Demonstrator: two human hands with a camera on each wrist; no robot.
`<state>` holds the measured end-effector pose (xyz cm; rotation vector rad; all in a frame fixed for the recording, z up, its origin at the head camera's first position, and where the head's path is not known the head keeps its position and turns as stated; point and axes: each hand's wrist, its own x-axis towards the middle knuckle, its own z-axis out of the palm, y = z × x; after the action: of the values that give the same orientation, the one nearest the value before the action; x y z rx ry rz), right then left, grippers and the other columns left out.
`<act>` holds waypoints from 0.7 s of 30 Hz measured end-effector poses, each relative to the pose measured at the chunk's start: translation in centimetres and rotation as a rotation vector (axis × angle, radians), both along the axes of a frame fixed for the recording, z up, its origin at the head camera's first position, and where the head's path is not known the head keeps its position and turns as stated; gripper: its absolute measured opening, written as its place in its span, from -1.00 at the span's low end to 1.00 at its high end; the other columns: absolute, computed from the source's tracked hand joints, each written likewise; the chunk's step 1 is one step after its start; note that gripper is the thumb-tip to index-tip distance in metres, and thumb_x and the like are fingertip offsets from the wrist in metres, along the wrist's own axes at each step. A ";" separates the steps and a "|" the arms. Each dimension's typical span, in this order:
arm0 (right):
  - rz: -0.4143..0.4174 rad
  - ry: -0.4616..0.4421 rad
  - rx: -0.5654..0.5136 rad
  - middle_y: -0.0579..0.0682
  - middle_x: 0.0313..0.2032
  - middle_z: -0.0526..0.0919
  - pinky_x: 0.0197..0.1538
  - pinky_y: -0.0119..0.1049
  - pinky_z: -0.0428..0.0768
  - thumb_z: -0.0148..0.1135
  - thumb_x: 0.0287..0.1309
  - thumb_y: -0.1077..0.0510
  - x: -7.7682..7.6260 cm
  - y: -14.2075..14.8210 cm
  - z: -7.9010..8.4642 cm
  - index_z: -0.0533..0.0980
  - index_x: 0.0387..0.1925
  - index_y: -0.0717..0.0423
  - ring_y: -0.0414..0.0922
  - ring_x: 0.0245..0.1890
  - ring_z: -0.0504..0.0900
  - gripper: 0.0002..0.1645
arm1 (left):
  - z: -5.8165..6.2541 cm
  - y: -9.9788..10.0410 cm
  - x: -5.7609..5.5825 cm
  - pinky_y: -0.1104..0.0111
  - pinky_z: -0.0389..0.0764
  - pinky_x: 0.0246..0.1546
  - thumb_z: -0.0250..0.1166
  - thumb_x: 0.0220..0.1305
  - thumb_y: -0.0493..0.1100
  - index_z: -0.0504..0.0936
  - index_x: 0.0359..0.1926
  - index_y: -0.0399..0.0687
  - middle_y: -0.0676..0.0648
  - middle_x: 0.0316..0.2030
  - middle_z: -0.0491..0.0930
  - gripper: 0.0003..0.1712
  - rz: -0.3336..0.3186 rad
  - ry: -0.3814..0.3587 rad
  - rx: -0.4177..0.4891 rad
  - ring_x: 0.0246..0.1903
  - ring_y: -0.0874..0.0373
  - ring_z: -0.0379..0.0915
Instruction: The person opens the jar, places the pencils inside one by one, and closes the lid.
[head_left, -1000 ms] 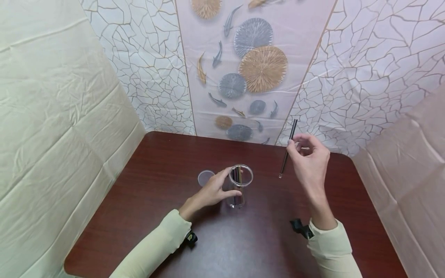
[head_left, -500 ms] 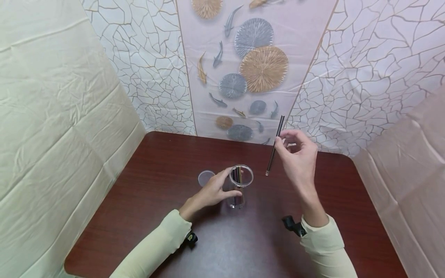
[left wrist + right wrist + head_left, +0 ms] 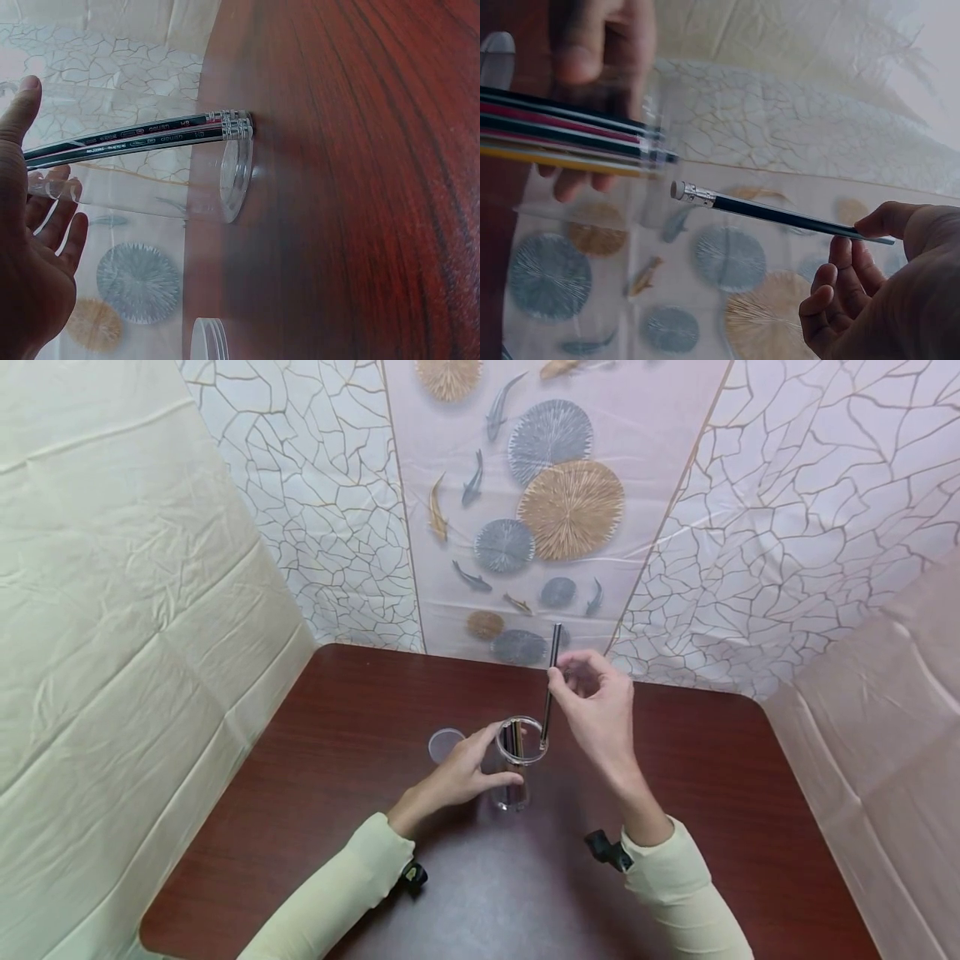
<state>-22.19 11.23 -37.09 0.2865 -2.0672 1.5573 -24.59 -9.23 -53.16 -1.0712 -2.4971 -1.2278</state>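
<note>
My left hand (image 3: 463,770) grips a clear plastic jar (image 3: 127,191) that stands upright on the table, thumb in front and fingers behind. Several pencils (image 3: 562,135) stand in the jar, dark, red and yellow ones, leaning together to one side. Two dark pencils with metal ferrules at the bottom show in the left wrist view. With thumb and fingertips my right hand (image 3: 598,708) pinches a dark pencil (image 3: 772,215) near its upper end. Its white eraser end points down, at the right side of the jar's rim (image 3: 522,763); I cannot tell whether it is inside.
A round clear lid (image 3: 446,744) lies on the brown wooden table (image 3: 360,710), just left of the jar. Patterned cloth (image 3: 337,510) hangs behind the table's back edge, and pale cloth walls (image 3: 150,635) stand at both sides.
My right hand has moved left with the pencil, bringing its eraser end from well right of the jar to the jar's rim. The left hand and jar have stayed put.
</note>
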 end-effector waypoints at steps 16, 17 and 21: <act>-0.003 -0.115 0.227 -0.03 -0.46 0.70 -0.33 -0.38 0.39 0.47 0.16 0.25 -0.7 -1.0 -4.2 0.70 -0.26 0.10 -0.08 -0.41 0.55 -0.89 | 0.0 -0.1 -0.1 0.14 0.43 0.41 0.62 0.22 0.03 0.29 0.55 -0.19 -0.15 0.37 0.53 0.03 -0.007 -0.026 -0.010 0.38 -0.01 0.44; -0.004 -0.117 0.241 -0.03 -0.47 0.69 -0.33 -0.37 0.39 0.47 0.16 0.25 -0.6 -1.0 -4.4 0.70 -0.26 0.10 -0.08 -0.41 0.56 -0.89 | 0.0 -0.1 -0.1 0.15 0.43 0.41 0.62 0.22 0.03 0.29 0.55 -0.19 -0.14 0.37 0.53 0.03 -0.010 -0.028 -0.008 0.38 0.00 0.44; 0.003 -0.125 0.282 -0.05 -0.46 0.70 -0.33 -0.35 0.42 0.48 0.15 0.24 -0.5 -1.2 -4.9 0.70 -0.26 0.08 -0.08 -0.41 0.57 -0.89 | 0.0 -0.1 -0.1 0.16 0.45 0.39 0.62 0.22 0.02 0.29 0.55 -0.17 -0.13 0.37 0.53 0.03 -0.013 -0.024 0.001 0.37 0.01 0.46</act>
<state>-22.68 10.03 -42.03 0.2999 -2.3867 1.3123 -24.68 -9.31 -53.16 -1.0809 -2.5109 -1.2529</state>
